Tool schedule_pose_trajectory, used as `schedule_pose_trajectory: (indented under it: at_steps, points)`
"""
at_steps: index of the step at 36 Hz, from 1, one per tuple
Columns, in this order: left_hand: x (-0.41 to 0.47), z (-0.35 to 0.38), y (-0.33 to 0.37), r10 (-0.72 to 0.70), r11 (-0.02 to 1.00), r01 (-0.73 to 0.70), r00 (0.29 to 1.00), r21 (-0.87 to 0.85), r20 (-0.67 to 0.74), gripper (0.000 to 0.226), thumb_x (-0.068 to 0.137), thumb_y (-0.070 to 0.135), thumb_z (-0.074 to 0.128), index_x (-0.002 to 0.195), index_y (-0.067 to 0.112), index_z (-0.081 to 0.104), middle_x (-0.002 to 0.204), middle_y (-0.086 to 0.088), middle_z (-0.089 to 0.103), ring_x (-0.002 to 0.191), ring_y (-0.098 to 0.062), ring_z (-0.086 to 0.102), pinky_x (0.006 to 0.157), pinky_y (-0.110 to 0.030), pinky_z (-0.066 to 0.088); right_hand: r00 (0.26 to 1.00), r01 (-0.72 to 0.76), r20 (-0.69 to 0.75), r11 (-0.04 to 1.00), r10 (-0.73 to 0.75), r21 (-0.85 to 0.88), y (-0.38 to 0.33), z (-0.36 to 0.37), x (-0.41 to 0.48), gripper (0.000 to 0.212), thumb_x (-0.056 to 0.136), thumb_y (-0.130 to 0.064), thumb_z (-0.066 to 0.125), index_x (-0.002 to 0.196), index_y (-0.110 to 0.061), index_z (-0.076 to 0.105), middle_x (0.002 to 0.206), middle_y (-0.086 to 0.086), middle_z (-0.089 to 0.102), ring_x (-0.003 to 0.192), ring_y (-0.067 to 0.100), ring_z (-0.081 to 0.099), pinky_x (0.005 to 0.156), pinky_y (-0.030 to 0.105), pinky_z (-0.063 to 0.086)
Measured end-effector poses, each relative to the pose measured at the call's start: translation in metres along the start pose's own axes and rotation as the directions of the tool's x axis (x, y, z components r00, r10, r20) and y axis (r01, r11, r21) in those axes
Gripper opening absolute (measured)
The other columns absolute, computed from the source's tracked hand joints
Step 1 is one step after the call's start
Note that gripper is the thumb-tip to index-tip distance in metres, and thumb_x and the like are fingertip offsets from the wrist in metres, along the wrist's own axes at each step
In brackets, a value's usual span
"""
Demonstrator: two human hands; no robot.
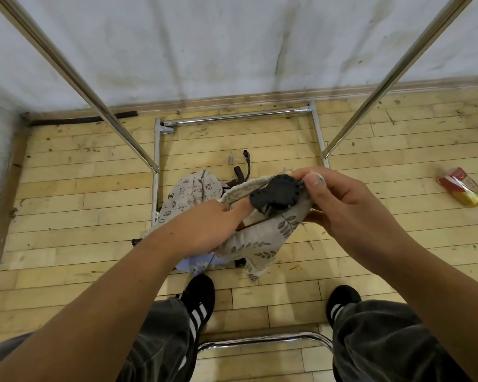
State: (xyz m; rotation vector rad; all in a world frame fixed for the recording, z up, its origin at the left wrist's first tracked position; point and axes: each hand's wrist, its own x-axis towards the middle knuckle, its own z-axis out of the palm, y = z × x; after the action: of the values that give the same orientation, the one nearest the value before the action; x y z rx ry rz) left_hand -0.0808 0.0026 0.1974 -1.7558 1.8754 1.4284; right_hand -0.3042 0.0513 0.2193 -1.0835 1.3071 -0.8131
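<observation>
I hold a beige cloth bag with a grey leaf print (262, 238) above the wooden floor, in the middle of the head view. A dark stitched leather tab (276, 194) sits at its top edge. My right hand (351, 208) pinches the bag's rim beside that tab, thumb on top. My left hand (207, 230) grips the bag's left side, one finger reaching up to the tab. Below and behind lies a second cloth bag with small animal prints (188, 197), with a dark strap (244, 169) next to it.
A chrome clothes rack surrounds me: its base frame (156, 150) lies on the floor ahead, two slanted poles rise at left (66, 67) and right (392, 75). A red and yellow wrapper (464, 188) lies on the floor at right. My black shoes (199, 304) stand below; a white wall is behind.
</observation>
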Motion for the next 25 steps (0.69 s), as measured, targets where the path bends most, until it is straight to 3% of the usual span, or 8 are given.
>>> schedule_pose_trajectory:
  at_steps: [4, 6, 10, 14, 17, 19, 22, 25]
  points:
    - [0.006, -0.002, -0.008, -0.031, 0.999, 0.033, 0.997, 0.030, -0.071, 0.056, 0.097, 0.064, 0.045, 0.078, 0.012, 0.055, 0.059, -0.001, 0.047, 0.051, -0.016, 0.039, 0.054, -0.027, 0.033, 0.999, -0.003, -0.043, 1.000, 0.003, -0.008, 0.001, 0.003, 0.000, 0.033, 0.106, -0.030, 0.042, 0.112, -0.023, 0.074, 0.112, 0.002, 0.074, 0.101, 0.024, 0.072, 0.084, 0.037, 0.062]
    - [0.008, -0.002, -0.012, -0.028, 0.998, 0.033, 0.993, 0.045, -0.115, 0.047, 0.096, 0.057, 0.051, 0.091, 0.013, 0.066, 0.058, 0.004, 0.053, 0.045, -0.013, 0.041, 0.051, -0.025, 0.036, 0.995, 0.001, -0.096, 0.999, -0.004, -0.033, 0.002, 0.004, 0.001, 0.031, 0.107, -0.026, 0.044, 0.110, -0.024, 0.075, 0.108, -0.001, 0.074, 0.097, 0.026, 0.072, 0.084, 0.040, 0.063]
    - [0.007, -0.004, -0.012, 0.018, 0.992, 0.000, 0.989, 0.123, -0.147, 0.026, 0.094, 0.051, 0.056, 0.112, 0.035, 0.068, 0.082, 0.007, 0.070, 0.054, -0.010, 0.058, 0.059, -0.028, 0.050, 0.982, -0.007, -0.188, 0.997, -0.009, -0.082, 0.004, 0.004, 0.004, 0.029, 0.107, -0.017, 0.049, 0.106, -0.026, 0.077, 0.101, -0.005, 0.075, 0.092, 0.023, 0.073, 0.084, 0.037, 0.064]
    - [0.006, -0.005, -0.010, 0.075, 0.989, -0.065, 0.994, 0.132, -0.076, 0.018, 0.100, 0.048, 0.051, 0.098, 0.037, 0.066, 0.078, 0.001, 0.071, 0.053, -0.012, 0.054, 0.053, -0.025, 0.044, 0.973, -0.059, -0.225, 0.997, 0.046, -0.052, 0.005, 0.002, 0.005, 0.030, 0.105, -0.009, 0.053, 0.104, -0.027, 0.077, 0.099, -0.002, 0.076, 0.094, 0.021, 0.075, 0.084, 0.033, 0.064]
    - [0.007, -0.003, -0.011, 0.115, 0.979, -0.099, 0.990, 0.180, -0.082, 0.046, 0.103, 0.055, 0.046, 0.083, 0.017, 0.065, 0.066, -0.001, 0.060, 0.050, -0.015, 0.045, 0.051, -0.026, 0.035, 0.962, -0.111, -0.254, 0.993, 0.099, -0.036, 0.006, 0.001, 0.006, 0.032, 0.105, -0.006, 0.052, 0.114, -0.026, 0.075, 0.101, -0.002, 0.077, 0.094, 0.018, 0.076, 0.086, 0.035, 0.063]
    - [0.008, -0.002, -0.012, 0.086, 0.977, -0.061, 0.989, 0.203, -0.117, 0.062, 0.099, 0.068, 0.038, 0.069, 0.016, 0.051, 0.057, 0.000, 0.044, 0.049, -0.016, 0.039, 0.054, -0.029, 0.031, 0.954, -0.148, -0.266, 0.989, 0.141, -0.009, 0.005, 0.001, 0.006, 0.035, 0.105, -0.005, 0.051, 0.125, -0.026, 0.072, 0.102, 0.000, 0.077, 0.093, 0.018, 0.077, 0.086, 0.034, 0.062]
    - [0.007, -0.002, -0.013, 0.027, 0.982, 0.007, 0.984, 0.190, -0.176, 0.071, 0.092, 0.082, 0.030, 0.059, 0.020, 0.042, 0.050, 0.001, 0.036, 0.047, -0.018, 0.037, 0.054, -0.031, 0.033, 0.943, -0.180, -0.282, 0.984, 0.175, 0.008, 0.005, 0.000, 0.006, 0.034, 0.105, -0.004, 0.051, 0.126, -0.020, 0.072, 0.101, 0.000, 0.077, 0.091, 0.016, 0.077, 0.084, 0.031, 0.063]
    - [0.004, -0.004, -0.012, 0.024, 0.989, 0.007, 0.978, 0.147, -0.206, 0.067, 0.096, 0.073, 0.040, 0.055, 0.020, 0.037, 0.046, 0.002, 0.031, 0.043, -0.019, 0.033, 0.052, -0.028, 0.031, 0.936, -0.199, -0.293, 0.980, 0.193, 0.009, 0.007, 0.000, 0.006, 0.030, 0.104, -0.005, 0.054, 0.117, -0.019, 0.076, 0.098, 0.000, 0.078, 0.089, 0.015, 0.077, 0.083, 0.032, 0.064]
